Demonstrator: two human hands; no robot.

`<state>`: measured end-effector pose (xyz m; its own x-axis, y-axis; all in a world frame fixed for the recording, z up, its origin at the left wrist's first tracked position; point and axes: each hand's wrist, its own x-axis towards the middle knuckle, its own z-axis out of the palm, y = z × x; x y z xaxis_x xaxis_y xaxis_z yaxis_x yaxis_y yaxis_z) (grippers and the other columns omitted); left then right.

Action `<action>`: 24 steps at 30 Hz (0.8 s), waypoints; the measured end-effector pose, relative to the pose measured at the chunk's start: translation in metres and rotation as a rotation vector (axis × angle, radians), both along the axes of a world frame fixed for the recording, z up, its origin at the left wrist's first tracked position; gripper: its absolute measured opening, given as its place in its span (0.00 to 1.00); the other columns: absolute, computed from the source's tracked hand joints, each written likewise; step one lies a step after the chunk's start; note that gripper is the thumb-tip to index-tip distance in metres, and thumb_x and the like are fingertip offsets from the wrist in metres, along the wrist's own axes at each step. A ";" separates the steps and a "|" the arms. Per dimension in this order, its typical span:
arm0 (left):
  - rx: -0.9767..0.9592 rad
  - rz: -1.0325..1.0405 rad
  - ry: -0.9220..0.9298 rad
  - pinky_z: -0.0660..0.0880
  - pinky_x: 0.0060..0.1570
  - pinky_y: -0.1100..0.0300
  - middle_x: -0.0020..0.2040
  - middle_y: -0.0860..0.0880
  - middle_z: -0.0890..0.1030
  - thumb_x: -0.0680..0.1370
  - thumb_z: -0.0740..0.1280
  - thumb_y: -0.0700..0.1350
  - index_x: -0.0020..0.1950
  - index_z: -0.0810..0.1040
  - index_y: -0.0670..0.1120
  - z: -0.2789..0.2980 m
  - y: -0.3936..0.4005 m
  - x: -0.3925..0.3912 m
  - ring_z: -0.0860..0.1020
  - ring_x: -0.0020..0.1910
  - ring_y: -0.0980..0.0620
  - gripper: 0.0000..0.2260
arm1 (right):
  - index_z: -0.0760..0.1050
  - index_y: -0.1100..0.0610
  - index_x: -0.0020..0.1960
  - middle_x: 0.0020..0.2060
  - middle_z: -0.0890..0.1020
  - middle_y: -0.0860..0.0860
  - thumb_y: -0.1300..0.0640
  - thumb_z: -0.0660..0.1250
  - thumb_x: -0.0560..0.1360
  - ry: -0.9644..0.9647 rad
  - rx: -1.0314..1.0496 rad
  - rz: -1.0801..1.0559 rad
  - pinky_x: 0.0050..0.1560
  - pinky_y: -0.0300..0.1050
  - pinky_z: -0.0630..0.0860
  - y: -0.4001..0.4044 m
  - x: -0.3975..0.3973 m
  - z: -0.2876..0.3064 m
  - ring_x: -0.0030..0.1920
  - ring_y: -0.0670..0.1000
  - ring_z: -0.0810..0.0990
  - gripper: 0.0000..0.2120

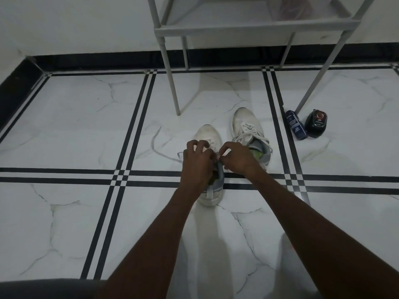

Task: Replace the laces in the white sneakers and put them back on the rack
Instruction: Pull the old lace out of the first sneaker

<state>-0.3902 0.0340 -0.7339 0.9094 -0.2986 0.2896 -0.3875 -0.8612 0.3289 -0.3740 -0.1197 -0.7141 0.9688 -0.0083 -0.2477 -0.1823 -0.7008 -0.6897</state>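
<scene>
At the centre of the frame both hands work over the near sneaker (210,190), which stands on the floor (86,117) with its toe pointing up the frame. The left hand (197,162) curls its fingers over the shoe's lacing area, and the right hand (236,158) meets it from the right, thumb and forefinger pinching a short white piece of lace (218,156) just above the tongue. A loose run of that lace trails off the shoe toward the left across the tile. The second sneaker (248,130) stands just to the right and a little higher in the frame, apart from the first, laced with white laces, its grey-lined opening showing a green insole inside. The rack (254,26) rises at the top centre, its grey legs planted on the floor above the shoes; on its lowest visible shelf, at the upper right, lies something reddish, too blurred to name. Right of the sneakers, beside a rack leg, a dark blue bottle (296,127) lies on its side next to a squat black container (315,124).
</scene>
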 end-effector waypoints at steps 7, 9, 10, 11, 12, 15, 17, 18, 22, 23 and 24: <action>-0.496 0.878 -0.091 0.75 0.53 0.45 0.53 0.41 0.77 0.78 0.66 0.44 0.54 0.75 0.40 0.025 0.060 0.025 0.73 0.56 0.42 0.08 | 0.79 0.53 0.45 0.41 0.84 0.52 0.55 0.70 0.73 0.000 -0.066 -0.039 0.31 0.38 0.70 -0.006 -0.002 0.002 0.35 0.49 0.80 0.03; -0.407 0.829 -0.031 0.72 0.55 0.47 0.60 0.41 0.74 0.75 0.70 0.47 0.62 0.72 0.40 0.025 0.066 0.021 0.71 0.62 0.41 0.19 | 0.79 0.53 0.46 0.41 0.84 0.51 0.52 0.71 0.74 -0.009 -0.066 -0.020 0.31 0.37 0.69 -0.005 -0.001 0.004 0.36 0.48 0.80 0.05; -0.397 0.758 -0.031 0.71 0.55 0.47 0.61 0.42 0.73 0.74 0.71 0.49 0.64 0.71 0.41 0.024 0.060 0.016 0.70 0.62 0.42 0.23 | 0.79 0.53 0.46 0.42 0.83 0.51 0.51 0.71 0.74 -0.015 -0.070 -0.016 0.33 0.39 0.71 -0.004 -0.001 0.005 0.37 0.49 0.80 0.06; -0.399 0.670 -0.034 0.72 0.55 0.48 0.61 0.43 0.73 0.74 0.71 0.51 0.64 0.70 0.42 0.022 0.049 0.009 0.71 0.61 0.43 0.24 | 0.78 0.53 0.46 0.43 0.83 0.51 0.50 0.71 0.74 -0.022 -0.078 -0.008 0.37 0.41 0.73 -0.003 -0.002 0.006 0.39 0.50 0.80 0.07; -0.404 0.566 -0.017 0.74 0.53 0.49 0.60 0.45 0.72 0.74 0.71 0.53 0.63 0.70 0.44 0.018 0.037 0.001 0.71 0.59 0.45 0.23 | 0.76 0.52 0.47 0.43 0.82 0.51 0.49 0.70 0.75 -0.029 -0.090 0.004 0.39 0.43 0.75 -0.002 -0.002 0.005 0.39 0.51 0.79 0.07; -0.347 0.251 0.122 0.73 0.45 0.58 0.54 0.49 0.72 0.77 0.70 0.54 0.58 0.70 0.47 0.001 0.014 -0.016 0.72 0.52 0.51 0.16 | 0.71 0.51 0.53 0.38 0.79 0.52 0.47 0.67 0.76 -0.050 -0.125 0.041 0.43 0.49 0.77 0.001 -0.007 0.007 0.38 0.54 0.77 0.11; -0.346 0.165 0.167 0.71 0.43 0.59 0.48 0.49 0.75 0.79 0.68 0.48 0.53 0.72 0.47 -0.011 0.014 -0.019 0.75 0.48 0.49 0.08 | 0.68 0.51 0.57 0.34 0.78 0.52 0.50 0.66 0.77 -0.061 -0.133 0.078 0.41 0.50 0.77 0.002 -0.009 0.009 0.35 0.54 0.77 0.12; -0.394 0.181 0.188 0.72 0.42 0.58 0.45 0.50 0.77 0.80 0.67 0.46 0.51 0.73 0.47 -0.014 0.015 -0.019 0.77 0.45 0.49 0.05 | 0.67 0.50 0.58 0.34 0.78 0.53 0.52 0.65 0.77 -0.065 -0.164 0.098 0.39 0.49 0.77 0.003 -0.010 0.010 0.35 0.54 0.77 0.12; -0.709 0.304 0.294 0.79 0.39 0.60 0.39 0.49 0.82 0.78 0.72 0.45 0.50 0.78 0.45 -0.007 0.017 -0.015 0.80 0.37 0.56 0.05 | 0.67 0.47 0.64 0.50 0.79 0.55 0.59 0.64 0.76 -0.139 -0.454 0.165 0.41 0.49 0.74 0.014 -0.015 0.008 0.50 0.57 0.77 0.18; -0.745 0.300 0.318 0.79 0.38 0.62 0.39 0.49 0.82 0.77 0.73 0.44 0.50 0.78 0.45 -0.004 0.016 -0.015 0.80 0.37 0.57 0.06 | 0.68 0.48 0.64 0.55 0.76 0.55 0.60 0.64 0.75 -0.191 -0.514 0.200 0.45 0.52 0.75 0.019 -0.015 0.006 0.55 0.58 0.75 0.20; -0.749 0.285 0.330 0.78 0.37 0.64 0.39 0.50 0.83 0.77 0.73 0.44 0.50 0.78 0.46 -0.002 0.016 -0.016 0.80 0.37 0.58 0.06 | 0.69 0.50 0.63 0.58 0.73 0.55 0.60 0.65 0.74 -0.238 -0.539 0.243 0.47 0.53 0.74 0.024 -0.014 0.004 0.59 0.59 0.72 0.19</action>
<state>-0.4059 0.0503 -0.7359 0.9927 0.1175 0.0267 0.0256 -0.4225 0.9060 -0.3878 -0.0961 -0.7103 0.9866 0.1558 -0.0477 0.1409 -0.9627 -0.2310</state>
